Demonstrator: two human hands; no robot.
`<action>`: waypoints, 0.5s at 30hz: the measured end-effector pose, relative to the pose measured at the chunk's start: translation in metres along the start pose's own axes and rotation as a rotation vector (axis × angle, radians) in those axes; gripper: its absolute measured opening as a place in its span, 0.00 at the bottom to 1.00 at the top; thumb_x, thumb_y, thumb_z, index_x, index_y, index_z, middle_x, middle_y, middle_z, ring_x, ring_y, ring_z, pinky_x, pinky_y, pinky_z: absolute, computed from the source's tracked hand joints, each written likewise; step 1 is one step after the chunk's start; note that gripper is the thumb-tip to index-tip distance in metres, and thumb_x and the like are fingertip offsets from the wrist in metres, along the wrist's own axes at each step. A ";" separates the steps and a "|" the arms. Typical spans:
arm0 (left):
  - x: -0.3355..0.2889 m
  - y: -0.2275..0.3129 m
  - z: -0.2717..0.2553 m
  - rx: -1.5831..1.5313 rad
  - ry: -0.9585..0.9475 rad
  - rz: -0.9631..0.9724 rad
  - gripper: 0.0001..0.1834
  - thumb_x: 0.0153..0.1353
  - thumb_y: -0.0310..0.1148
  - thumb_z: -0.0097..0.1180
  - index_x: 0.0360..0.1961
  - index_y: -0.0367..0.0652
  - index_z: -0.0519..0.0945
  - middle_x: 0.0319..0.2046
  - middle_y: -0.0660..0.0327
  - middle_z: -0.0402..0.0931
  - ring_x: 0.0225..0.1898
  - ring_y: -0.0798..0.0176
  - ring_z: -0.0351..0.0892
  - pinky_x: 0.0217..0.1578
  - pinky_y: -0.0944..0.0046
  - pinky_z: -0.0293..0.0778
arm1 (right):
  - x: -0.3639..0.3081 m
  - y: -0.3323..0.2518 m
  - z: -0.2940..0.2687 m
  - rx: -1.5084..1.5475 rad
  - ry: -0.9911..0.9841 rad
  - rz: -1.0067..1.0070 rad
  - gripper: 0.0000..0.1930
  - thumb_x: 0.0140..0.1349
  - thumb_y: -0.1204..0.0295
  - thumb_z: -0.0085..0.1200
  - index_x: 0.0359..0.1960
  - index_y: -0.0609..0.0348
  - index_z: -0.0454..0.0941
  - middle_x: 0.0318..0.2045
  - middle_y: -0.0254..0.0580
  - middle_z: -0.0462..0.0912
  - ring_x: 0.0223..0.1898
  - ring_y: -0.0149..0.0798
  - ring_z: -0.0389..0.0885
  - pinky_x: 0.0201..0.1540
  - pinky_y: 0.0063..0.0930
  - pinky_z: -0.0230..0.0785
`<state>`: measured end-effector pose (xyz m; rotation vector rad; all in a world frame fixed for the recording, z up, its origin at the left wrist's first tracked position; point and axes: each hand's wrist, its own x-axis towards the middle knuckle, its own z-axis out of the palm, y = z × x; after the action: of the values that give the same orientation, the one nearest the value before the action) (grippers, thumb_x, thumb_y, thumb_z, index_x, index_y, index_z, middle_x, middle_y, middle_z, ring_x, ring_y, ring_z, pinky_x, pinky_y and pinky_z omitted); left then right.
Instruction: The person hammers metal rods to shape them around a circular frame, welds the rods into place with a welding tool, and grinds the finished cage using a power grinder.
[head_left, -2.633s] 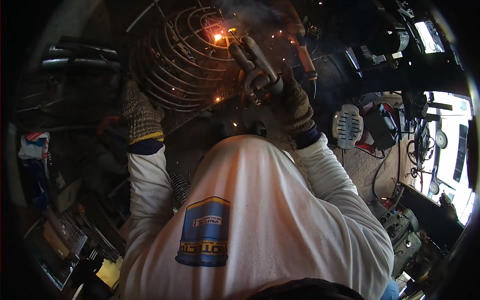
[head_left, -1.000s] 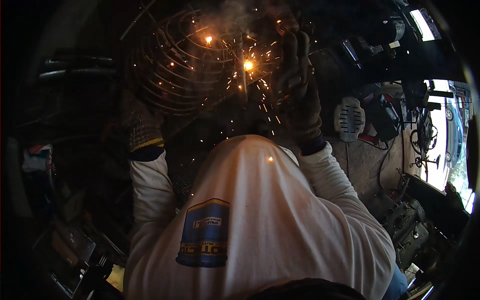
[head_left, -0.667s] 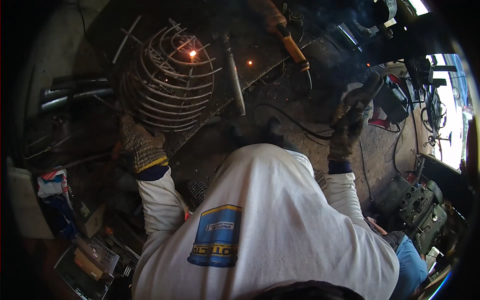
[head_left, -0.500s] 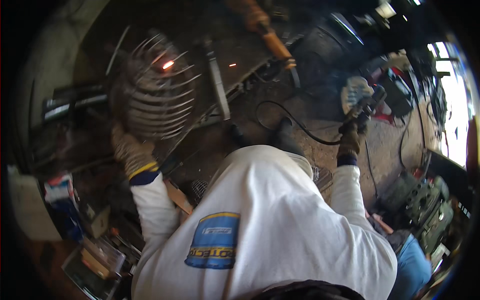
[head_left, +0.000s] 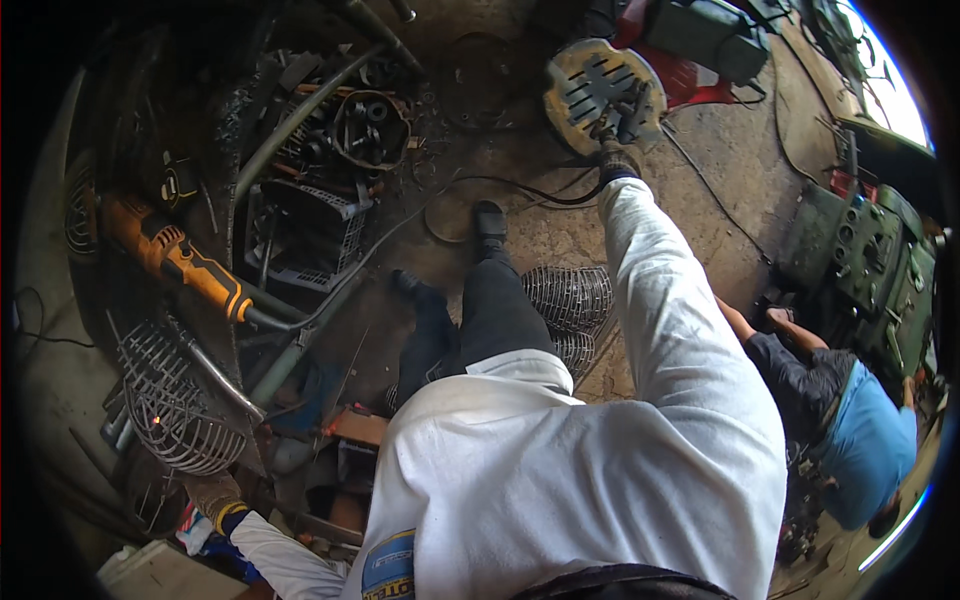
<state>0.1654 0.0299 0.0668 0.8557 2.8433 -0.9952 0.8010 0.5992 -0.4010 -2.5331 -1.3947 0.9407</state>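
Observation:
My right hand (head_left: pixel 617 158), in a work glove, reaches far forward over a round slotted seat (head_left: pixel 585 75) with a worn yellowish rim. It is closed on a dark welding electrode holder (head_left: pixel 630 118), whose black cable (head_left: pixel 520 186) trails off to the left. At the lower left my left hand (head_left: pixel 212 495), gloved with a yellow cuff, grips the lower edge of a cage of curved metal rods (head_left: pixel 185 425); its fingertips are mostly hidden. A tiny orange glow shows on the rods. An orange-and-black angle grinder (head_left: pixel 175 255) lies beyond the cage on the dark bench.
A bin of metal scraps (head_left: pixel 370 130) and a dark crate (head_left: pixel 305 235) stand past the bench edge. Rod cages (head_left: pixel 568 300) sit by my legs. A person in blue (head_left: pixel 865 440) crouches at right near a green machine (head_left: pixel 860 255).
The view has swung, so the cage and my left hand appear lower left. My right arm now stretches forward to the round seat. The bright glow on the rods has shrunk to a speck.

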 end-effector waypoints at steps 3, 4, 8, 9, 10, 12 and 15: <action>-0.022 0.005 -0.015 0.204 -0.213 -0.157 0.31 0.66 0.44 0.50 0.65 0.35 0.67 0.63 0.48 0.70 0.66 0.47 0.68 0.68 0.54 0.60 | 0.022 0.001 0.011 -0.120 0.009 -0.063 0.28 0.62 0.42 0.52 0.44 0.56 0.79 0.30 0.40 0.80 0.29 0.39 0.77 0.35 0.37 0.69; -0.029 0.007 -0.016 0.174 -0.242 -0.222 0.29 0.67 0.43 0.49 0.64 0.34 0.68 0.63 0.49 0.71 0.64 0.47 0.69 0.67 0.54 0.61 | 0.029 0.002 0.014 -0.156 0.012 -0.081 0.28 0.62 0.42 0.53 0.45 0.57 0.79 0.30 0.41 0.81 0.29 0.39 0.77 0.34 0.37 0.69; -0.071 -0.029 0.008 0.103 -0.263 -0.109 0.23 0.67 0.40 0.49 0.59 0.39 0.73 0.62 0.54 0.73 0.62 0.48 0.72 0.63 0.54 0.65 | 0.050 -0.002 0.030 -0.272 -0.008 -0.186 0.28 0.61 0.43 0.54 0.46 0.57 0.79 0.30 0.42 0.81 0.29 0.39 0.77 0.33 0.36 0.70; -0.072 -0.041 0.010 0.136 -0.305 0.002 0.22 0.65 0.43 0.49 0.57 0.47 0.76 0.61 0.57 0.74 0.63 0.49 0.70 0.63 0.54 0.64 | 0.054 0.001 0.034 -0.287 -0.011 -0.206 0.28 0.61 0.43 0.55 0.46 0.58 0.79 0.31 0.43 0.81 0.28 0.39 0.77 0.33 0.36 0.70; -0.043 0.069 -0.050 0.474 -0.553 0.052 0.20 0.69 0.41 0.43 0.57 0.49 0.76 0.60 0.61 0.75 0.63 0.50 0.71 0.63 0.55 0.63 | 0.060 0.005 0.028 -0.319 0.026 -0.210 0.28 0.61 0.43 0.55 0.47 0.58 0.78 0.31 0.43 0.81 0.28 0.39 0.77 0.33 0.36 0.70; -0.059 0.036 -0.037 0.492 -0.516 0.056 0.22 0.68 0.42 0.44 0.61 0.51 0.71 0.63 0.63 0.70 0.66 0.52 0.66 0.65 0.53 0.58 | 0.052 0.000 0.032 -0.336 0.001 -0.251 0.29 0.61 0.44 0.56 0.47 0.58 0.78 0.31 0.44 0.81 0.28 0.39 0.77 0.32 0.36 0.70; -0.072 0.026 -0.029 0.662 -0.556 0.146 0.28 0.66 0.44 0.46 0.67 0.54 0.64 0.67 0.65 0.62 0.69 0.56 0.59 0.68 0.50 0.51 | 0.037 0.002 0.023 -0.361 -0.010 -0.270 0.29 0.60 0.44 0.57 0.48 0.59 0.78 0.31 0.45 0.81 0.27 0.40 0.77 0.32 0.36 0.71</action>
<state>0.2443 0.0277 0.0882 0.6416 1.9733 -1.8385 0.8039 0.6229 -0.4370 -2.4749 -2.0059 0.7072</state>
